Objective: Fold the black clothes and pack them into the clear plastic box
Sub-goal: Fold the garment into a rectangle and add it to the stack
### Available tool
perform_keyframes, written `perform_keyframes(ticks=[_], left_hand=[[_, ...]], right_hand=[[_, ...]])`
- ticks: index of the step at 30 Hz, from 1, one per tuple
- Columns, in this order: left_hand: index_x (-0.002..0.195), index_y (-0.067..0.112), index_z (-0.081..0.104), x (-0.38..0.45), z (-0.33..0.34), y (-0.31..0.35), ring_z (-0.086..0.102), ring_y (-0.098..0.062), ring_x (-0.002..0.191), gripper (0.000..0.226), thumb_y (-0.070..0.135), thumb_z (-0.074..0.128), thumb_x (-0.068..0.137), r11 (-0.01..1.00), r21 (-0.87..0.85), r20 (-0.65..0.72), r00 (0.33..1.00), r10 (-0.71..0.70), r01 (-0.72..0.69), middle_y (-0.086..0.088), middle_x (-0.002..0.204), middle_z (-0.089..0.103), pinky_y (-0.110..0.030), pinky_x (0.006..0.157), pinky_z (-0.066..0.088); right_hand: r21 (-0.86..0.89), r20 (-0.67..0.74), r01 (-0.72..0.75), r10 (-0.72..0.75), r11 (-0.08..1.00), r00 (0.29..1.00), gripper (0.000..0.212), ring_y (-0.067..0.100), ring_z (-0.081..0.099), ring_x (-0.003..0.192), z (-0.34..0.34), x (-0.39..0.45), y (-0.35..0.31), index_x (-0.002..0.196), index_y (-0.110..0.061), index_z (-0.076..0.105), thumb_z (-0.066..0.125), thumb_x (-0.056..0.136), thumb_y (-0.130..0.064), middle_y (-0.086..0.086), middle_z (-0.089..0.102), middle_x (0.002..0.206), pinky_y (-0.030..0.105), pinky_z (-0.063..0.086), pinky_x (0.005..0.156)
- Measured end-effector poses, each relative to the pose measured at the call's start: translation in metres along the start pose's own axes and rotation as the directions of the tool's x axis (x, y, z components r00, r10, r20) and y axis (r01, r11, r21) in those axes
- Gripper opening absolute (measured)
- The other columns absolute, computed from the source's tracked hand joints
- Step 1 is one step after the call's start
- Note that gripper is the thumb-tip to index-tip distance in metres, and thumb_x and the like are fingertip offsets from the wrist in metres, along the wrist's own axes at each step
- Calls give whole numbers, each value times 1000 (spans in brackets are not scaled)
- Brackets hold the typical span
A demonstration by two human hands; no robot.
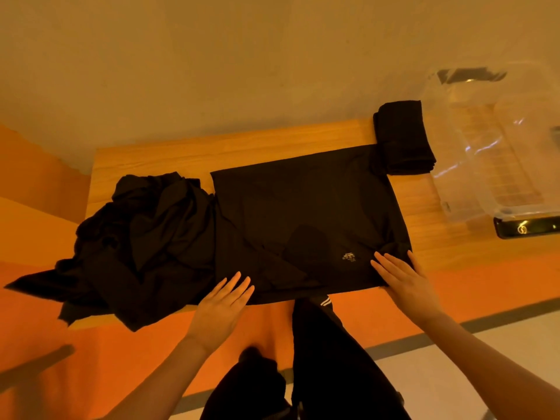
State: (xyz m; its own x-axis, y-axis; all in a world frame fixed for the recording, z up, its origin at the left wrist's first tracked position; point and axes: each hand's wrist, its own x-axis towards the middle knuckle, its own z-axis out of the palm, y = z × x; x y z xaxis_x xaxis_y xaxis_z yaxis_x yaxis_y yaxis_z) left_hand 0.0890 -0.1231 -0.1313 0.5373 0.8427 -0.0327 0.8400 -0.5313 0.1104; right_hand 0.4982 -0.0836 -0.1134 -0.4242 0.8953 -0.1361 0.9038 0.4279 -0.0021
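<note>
- Wooden surface point(169, 153) holds a flat black shirt point(303, 213) at its near edge.
- Left hand point(222, 304) and right hand point(406, 277) press it, fingers straight, grasping nothing.

**Black clothes and a clear box**

A black shirt point(306, 219) lies flat, spread wide, right under the fingers point(239, 283). It has a small pale label. A messy black pile point(145, 234) sits left of the fingers. A folded black stack point(403, 137) lies far beyond them. The clear plastic box point(497, 140) stands just beside that stack.
</note>
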Motion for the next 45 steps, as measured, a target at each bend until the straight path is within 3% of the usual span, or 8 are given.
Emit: perform_keyframes(ticks=[7,15,23,29,32,35,38,45], left_hand=[[90,16,74,9,-40,-2,69,-14,86,31,25,46,82,906,-366,21,975,-219,211,1,92,74,-24,66,56],[93,20,68,54,-106,-42,63,-13,83,8,17,60,89,599,-622,236,850,-470,504,0,90,68,-31,79,50],[100,14,68,131,-131,-97,57,-7,90,14,17,58,90,531,-633,256,799,-544,564,6,94,63,-14,76,39],[108,8,67,181,-95,-138,60,-21,102,24,23,59,90,417,-568,299,650,-698,709,-8,108,67,-26,84,44],[113,4,62,191,-85,-136,60,-30,102,28,17,60,89,494,-426,99,582,-807,758,-14,108,65,-39,86,47],[107,1,62,198,-74,-107,60,-39,95,27,11,66,81,746,-216,-149,734,-663,630,-19,104,64,-48,79,49],[121,7,57,200,-50,-55,55,-33,116,44,31,47,85,892,-125,-13,898,-440,436,-15,126,57,-49,97,43],[146,21,17,215,-23,-76,13,-25,141,62,50,21,92,866,0,172,853,-493,500,-5,154,19,-49,110,16]], right_hand=[[106,-51,36,-31,994,998,54,25,69,94,-14,7,16,98,-12,73,83,49,11,8,71,104,41,48,91],[449,326,-325,186,832,927,26,18,60,91,-91,75,43,117,-9,63,51,94,-10,9,65,109,19,43,72],[451,370,-332,165,829,914,30,26,47,124,-135,187,85,123,-9,58,49,94,-9,9,54,130,32,35,102],[373,332,-303,179,877,926,30,27,57,106,-118,265,95,122,-7,58,51,94,-15,14,61,117,30,43,87],[108,194,-265,241,958,951,33,32,52,109,-106,284,90,124,-6,53,47,92,-1,16,55,121,39,42,88],[72,-13,-230,231,971,973,38,34,53,100,-91,277,67,117,-3,57,54,80,8,17,55,115,41,43,77],[132,13,-66,65,989,998,43,34,56,111,-59,250,40,123,-3,55,64,82,-10,15,55,125,42,51,86],[134,127,-263,247,955,961,81,15,1,141,-30,231,49,147,-13,16,-10,88,-60,5,14,155,36,5,114]])
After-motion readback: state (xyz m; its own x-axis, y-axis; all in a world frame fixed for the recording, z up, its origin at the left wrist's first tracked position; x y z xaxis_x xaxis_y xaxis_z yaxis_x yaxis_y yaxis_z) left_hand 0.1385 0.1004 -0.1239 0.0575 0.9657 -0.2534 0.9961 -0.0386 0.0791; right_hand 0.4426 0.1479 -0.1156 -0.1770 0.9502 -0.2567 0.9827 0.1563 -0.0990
